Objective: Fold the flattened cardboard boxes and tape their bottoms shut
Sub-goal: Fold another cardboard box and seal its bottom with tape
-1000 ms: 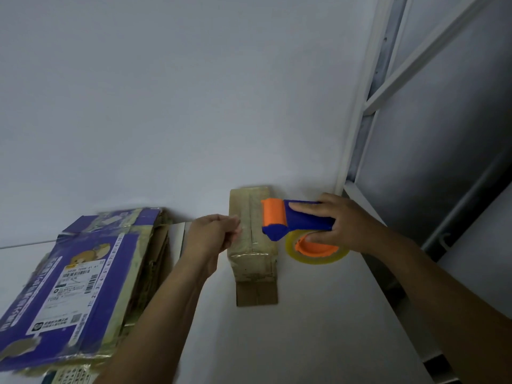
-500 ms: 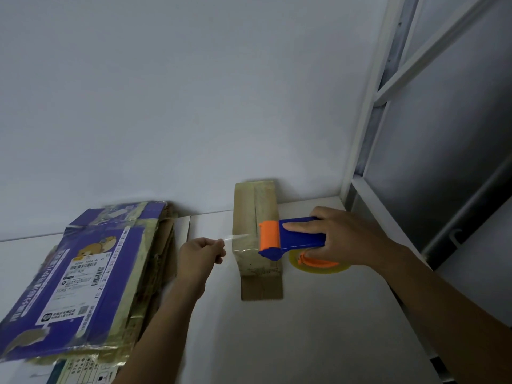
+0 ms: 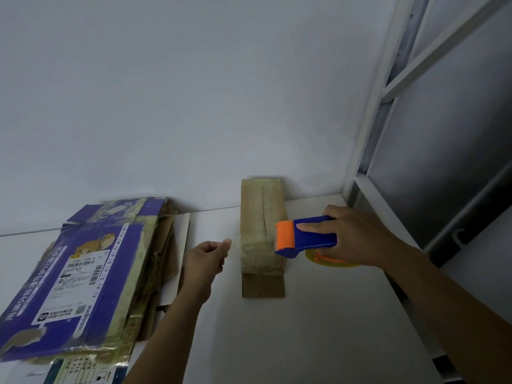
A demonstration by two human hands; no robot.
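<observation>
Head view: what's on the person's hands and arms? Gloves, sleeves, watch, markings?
Nothing worn that shows. The left hand and right hand are bare: no gloves, rings or markings. The left forearm and right forearm are bare down to the frame edge: no sleeves, watch or bands. The upper arms are out of frame.

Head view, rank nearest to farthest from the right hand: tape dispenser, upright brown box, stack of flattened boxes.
From the right hand:
1. tape dispenser: held in that hand.
2. brown box: just left of the dispenser, with the dispenser's orange end over its side.
3. stack of flattened boxes: far left, well beyond the box.
</observation>
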